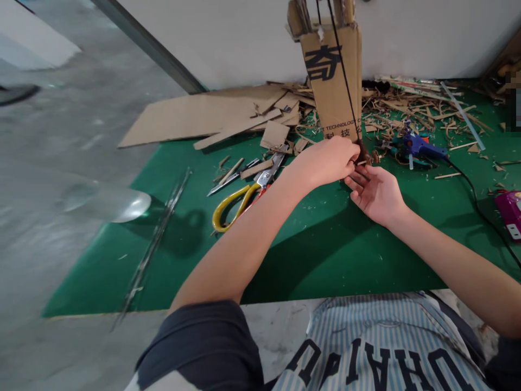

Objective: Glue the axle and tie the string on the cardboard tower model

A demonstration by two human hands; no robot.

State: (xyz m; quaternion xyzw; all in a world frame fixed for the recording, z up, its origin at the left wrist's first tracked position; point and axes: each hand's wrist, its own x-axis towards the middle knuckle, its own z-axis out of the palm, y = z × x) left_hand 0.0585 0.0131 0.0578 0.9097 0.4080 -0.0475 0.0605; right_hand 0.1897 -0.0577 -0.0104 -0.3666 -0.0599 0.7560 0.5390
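A tall cardboard piece (331,89) with dark printed lettering stands upright on the green table. A black cord (345,81) runs down its front to my fingers at its foot. My left hand (325,160) is closed, back upward, its fingertips pinched where the cord ends. Just to the right and lower, my right hand (378,195) is turned palm up with curled fingers. Its thumb and fingertips meet those of my left hand around something small and brownish, mostly hidden. Scissors with yellow handles (234,209) lie left of my left forearm, beside a slim metal-bladed cutter (232,178).
A flat cardboard sheet (195,117) and cardboard scraps (407,106) cover the table's back. A blue glue gun (423,146) with a black cable lies at right, near a purple power strip (508,212). Thin wires (157,236) and a clear bottle-like object (109,202) are at left.
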